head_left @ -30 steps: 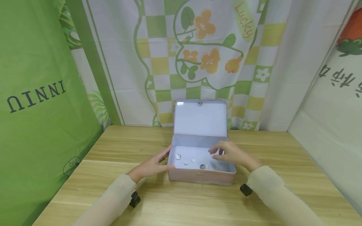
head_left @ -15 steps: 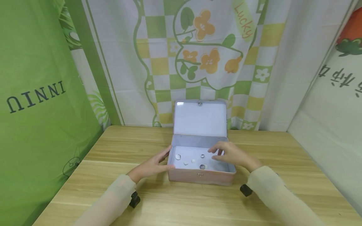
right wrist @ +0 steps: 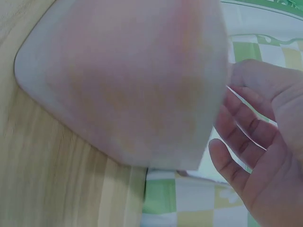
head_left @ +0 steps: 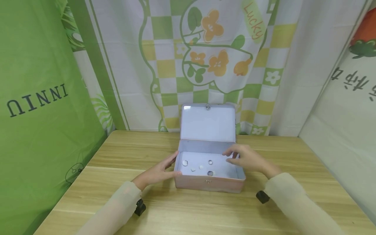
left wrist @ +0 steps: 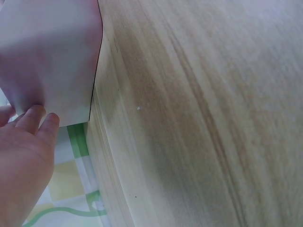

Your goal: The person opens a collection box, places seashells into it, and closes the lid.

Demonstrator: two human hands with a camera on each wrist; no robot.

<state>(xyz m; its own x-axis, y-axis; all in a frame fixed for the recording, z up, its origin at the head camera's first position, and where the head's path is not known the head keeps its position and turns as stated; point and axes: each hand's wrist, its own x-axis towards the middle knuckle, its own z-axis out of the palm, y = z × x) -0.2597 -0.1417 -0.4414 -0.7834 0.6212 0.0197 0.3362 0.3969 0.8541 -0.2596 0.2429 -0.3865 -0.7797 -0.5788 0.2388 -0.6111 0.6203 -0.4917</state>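
Centrally, a pink box [head_left: 194,183] stands open on a wooden tabletop [head_left: 182,215], several small pieces [head_left: 210,173] scattered on its pale floor. The left hand [head_left: 158,171] touches its left wall, fingers spread; the right hand [head_left: 249,159] hovers over its right side, fingers curved and apart.

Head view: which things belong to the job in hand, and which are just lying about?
Job in hand:
open pink rectangular box
small whitish and silvery pieces inside
left hand, touching the box
right hand, over the box

Just around:
pale wooden table
checked white curtain
green lettered fabric
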